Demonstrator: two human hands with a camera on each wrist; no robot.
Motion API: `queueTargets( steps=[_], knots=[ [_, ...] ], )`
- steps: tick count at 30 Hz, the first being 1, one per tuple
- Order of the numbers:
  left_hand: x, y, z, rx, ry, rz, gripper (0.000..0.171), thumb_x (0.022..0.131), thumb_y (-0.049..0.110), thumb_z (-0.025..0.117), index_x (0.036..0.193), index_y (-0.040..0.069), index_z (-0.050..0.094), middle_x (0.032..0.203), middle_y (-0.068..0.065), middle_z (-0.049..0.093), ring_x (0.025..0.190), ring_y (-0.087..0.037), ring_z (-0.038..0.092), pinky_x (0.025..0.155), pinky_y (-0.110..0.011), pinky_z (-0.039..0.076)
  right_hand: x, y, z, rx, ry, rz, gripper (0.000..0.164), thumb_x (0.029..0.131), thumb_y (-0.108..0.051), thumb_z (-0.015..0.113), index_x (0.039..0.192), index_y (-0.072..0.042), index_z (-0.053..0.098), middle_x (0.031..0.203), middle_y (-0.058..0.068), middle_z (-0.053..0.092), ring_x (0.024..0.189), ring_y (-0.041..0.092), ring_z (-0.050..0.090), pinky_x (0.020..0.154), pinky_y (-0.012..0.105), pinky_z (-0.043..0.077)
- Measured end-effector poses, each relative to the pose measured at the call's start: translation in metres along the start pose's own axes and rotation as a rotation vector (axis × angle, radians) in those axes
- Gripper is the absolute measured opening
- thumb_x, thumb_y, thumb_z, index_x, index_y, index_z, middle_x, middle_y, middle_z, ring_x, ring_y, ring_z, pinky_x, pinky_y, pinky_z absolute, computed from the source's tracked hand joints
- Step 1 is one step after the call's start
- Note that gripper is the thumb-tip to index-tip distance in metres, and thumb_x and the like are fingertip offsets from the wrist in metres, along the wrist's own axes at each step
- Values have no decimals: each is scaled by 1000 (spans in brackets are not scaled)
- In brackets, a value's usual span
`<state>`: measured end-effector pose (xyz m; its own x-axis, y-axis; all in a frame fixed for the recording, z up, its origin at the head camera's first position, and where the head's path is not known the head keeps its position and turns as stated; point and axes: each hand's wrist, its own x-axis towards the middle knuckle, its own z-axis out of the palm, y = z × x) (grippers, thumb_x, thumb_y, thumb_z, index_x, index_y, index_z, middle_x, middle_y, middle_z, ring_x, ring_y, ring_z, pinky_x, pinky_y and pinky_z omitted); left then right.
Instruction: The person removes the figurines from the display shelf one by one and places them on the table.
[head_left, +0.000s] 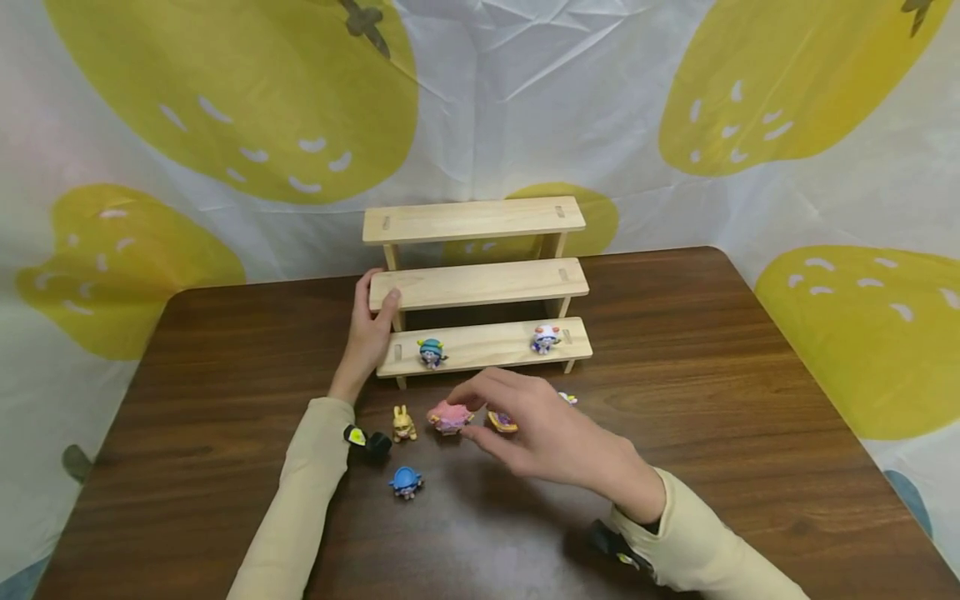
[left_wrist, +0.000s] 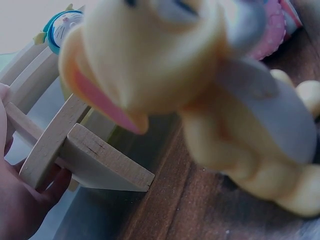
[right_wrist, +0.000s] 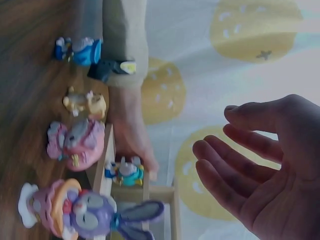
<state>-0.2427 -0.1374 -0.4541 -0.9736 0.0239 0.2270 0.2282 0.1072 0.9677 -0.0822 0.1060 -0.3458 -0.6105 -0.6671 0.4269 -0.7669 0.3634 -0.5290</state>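
My left hand (head_left: 365, 343) grips the left end of the middle step of a three-tier wooden display stand (head_left: 480, 285), its thumb on top. My right hand (head_left: 551, 429) hovers with loosely bent fingers close to a pink figurine (head_left: 448, 417). The right wrist view shows nothing between those fingers (right_wrist: 220, 185). Beside the pink one stand a yellow rabbit figurine (head_left: 403, 425) and a purple long-eared figurine (right_wrist: 92, 215), partly covered by my right hand in the head view. On the lowest step are a teal-capped figurine (head_left: 431, 353) and a white-capped figurine (head_left: 544, 339).
A blue-capped figurine (head_left: 406, 481) stands nearer me on the brown wooden table (head_left: 712, 400). Part of another whitish figurine (head_left: 567, 397) shows behind my right hand. A fruit-print cloth (head_left: 480, 108) hangs behind the table and along its sides.
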Motion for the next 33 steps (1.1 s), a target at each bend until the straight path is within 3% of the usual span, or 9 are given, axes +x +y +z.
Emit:
queueTargets(
  steps=[12,22,28,33],
  knots=[
    [0,0,-2,-10,-15,-8,55,107,23,49,155,5,28,151,-22,39,134,-32,40,117,-46,29,-10,14,-26,-65,173,46,24,90,-10,73,114,-9,69,110,-1,72,100,9,66,85,25,55],
    [1,-1,-1,4,-10,-2,54,107,21,49,154,3,28,152,-22,39,136,-32,39,117,-48,29,-18,27,-37,-123,243,97,28,91,-9,73,118,-8,67,116,-1,70,109,12,64,93,33,51],
    [2,-2,-1,-5,-16,-12,55,107,21,49,155,5,27,152,-21,38,135,-31,40,115,-46,31,-20,33,-40,-157,278,123,29,91,-10,73,119,-7,67,122,1,68,115,14,62,101,27,46],
    [2,-2,-1,-5,-30,-30,56,108,21,48,156,7,25,155,-21,35,138,-31,38,117,-47,30,-21,42,-41,-179,307,146,32,90,-9,74,120,-6,67,124,4,68,117,16,62,102,29,46]
  ],
)
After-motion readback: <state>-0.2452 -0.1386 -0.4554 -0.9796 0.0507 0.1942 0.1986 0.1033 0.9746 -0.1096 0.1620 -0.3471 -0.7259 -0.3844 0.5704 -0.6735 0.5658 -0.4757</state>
